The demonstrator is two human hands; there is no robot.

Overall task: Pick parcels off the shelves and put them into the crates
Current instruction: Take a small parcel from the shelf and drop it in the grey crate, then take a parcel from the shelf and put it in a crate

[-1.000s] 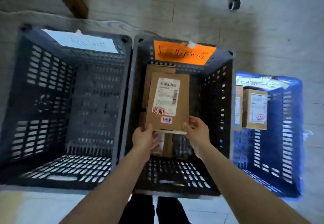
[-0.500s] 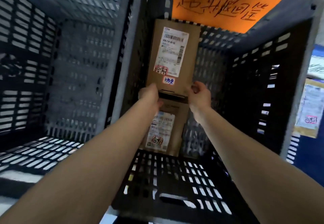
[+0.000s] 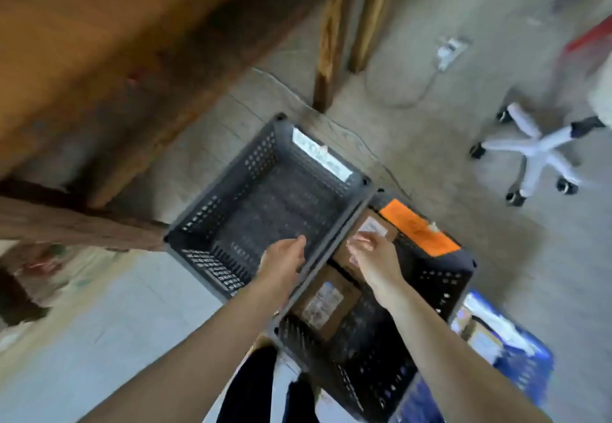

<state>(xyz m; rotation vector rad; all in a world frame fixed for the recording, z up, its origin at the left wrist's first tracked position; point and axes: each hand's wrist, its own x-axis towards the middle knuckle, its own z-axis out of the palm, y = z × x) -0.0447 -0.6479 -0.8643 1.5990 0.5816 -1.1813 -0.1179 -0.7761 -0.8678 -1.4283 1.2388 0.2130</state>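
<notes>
The view is tilted and blurred. Two black crates stand side by side on the floor. The left crate (image 3: pixel 228 180) carries a white label and I see no parcel in it. The middle crate (image 3: pixel 443 276), with an orange label (image 3: pixel 417 228), holds two brown parcels lying flat, a far one (image 3: pixel 371 227) and a near one (image 3: pixel 326 303). My left hand (image 3: pixel 284 255) hovers over the shared crate rim with relaxed fingers, holding nothing. Above the far parcel my right hand (image 3: pixel 374 257) hangs, fingers loose, apart from the cardboard.
A blue crate (image 3: pixel 516 366) with parcels and a white label sits at the lower right. Brown wooden shelving (image 3: pixel 132 41) fills the upper left, its posts (image 3: pixel 328 58) behind the crates. A white swivel-chair base (image 3: pixel 536 154) and a cable lie on the concrete floor.
Both hands let go of the parcel, which now lies in the orange-labelled crate, and they have lifted out. The camera has risen and swung left, tilting the scene.
</notes>
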